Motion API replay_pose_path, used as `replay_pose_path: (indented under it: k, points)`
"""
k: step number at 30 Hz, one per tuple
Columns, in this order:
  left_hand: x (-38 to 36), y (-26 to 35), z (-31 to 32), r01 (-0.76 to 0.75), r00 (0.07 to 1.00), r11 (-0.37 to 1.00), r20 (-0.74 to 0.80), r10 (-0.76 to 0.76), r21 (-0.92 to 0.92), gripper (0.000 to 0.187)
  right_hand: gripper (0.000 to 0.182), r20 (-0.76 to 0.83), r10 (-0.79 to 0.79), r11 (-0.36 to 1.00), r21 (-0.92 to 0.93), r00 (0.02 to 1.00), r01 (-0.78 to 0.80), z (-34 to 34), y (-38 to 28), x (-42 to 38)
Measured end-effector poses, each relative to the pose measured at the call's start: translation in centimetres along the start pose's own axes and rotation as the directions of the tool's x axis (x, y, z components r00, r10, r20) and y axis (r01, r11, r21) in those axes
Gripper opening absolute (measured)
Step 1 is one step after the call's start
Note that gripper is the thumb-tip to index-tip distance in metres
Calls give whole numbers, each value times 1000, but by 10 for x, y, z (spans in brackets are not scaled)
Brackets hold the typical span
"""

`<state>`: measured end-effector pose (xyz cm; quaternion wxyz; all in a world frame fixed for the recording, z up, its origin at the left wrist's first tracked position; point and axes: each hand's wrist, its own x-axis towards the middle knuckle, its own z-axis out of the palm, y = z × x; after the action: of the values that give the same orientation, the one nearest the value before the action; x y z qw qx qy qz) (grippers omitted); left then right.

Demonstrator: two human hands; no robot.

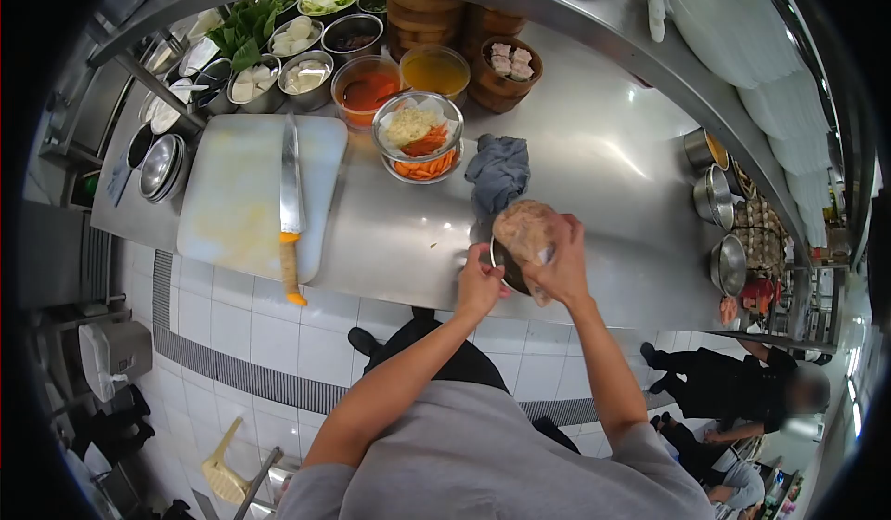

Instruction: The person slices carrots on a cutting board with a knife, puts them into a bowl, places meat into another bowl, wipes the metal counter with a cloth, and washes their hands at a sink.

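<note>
In the head view, my left hand (481, 283) grips the rim of a small metal bowl (513, 279) by the counter's front edge. My right hand (562, 262) is closed round a lump of pinkish-brown food (525, 227), seemingly in a clear plastic bag, tilted over the bowl. What lies inside the bowl is mostly hidden. Just beyond them a crumpled grey-blue cloth (499, 169) rests on the steel counter. To its left, a metal bowl of chopped pale and orange food (418, 128) overlaps a bowl of orange shreds (425, 166).
On the left a knife (291, 195) lies across a white cutting board (241, 195), its handle past the counter edge. Tubs of red sauce (357, 88) and yellow liquid (436, 70), plus a bamboo steamer (504, 79), stand behind. A shelf (594, 23) overhangs. Other people (733, 385) are at lower right.
</note>
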<state>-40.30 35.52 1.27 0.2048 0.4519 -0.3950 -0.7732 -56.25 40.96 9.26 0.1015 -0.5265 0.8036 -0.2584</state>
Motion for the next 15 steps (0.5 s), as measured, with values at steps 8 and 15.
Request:
replay_pose_path:
  k: [8, 15]
  points:
    - [3, 5, -8, 26, 999, 999, 23, -25, -44, 50, 96, 44, 32, 999, 2, 999, -32, 1, 6, 7]
    - [4, -1, -10, 67, 998, 995, 19, -65, -79, 51, 78, -1, 34, 990, 133, 999, -33, -6, -14, 81]
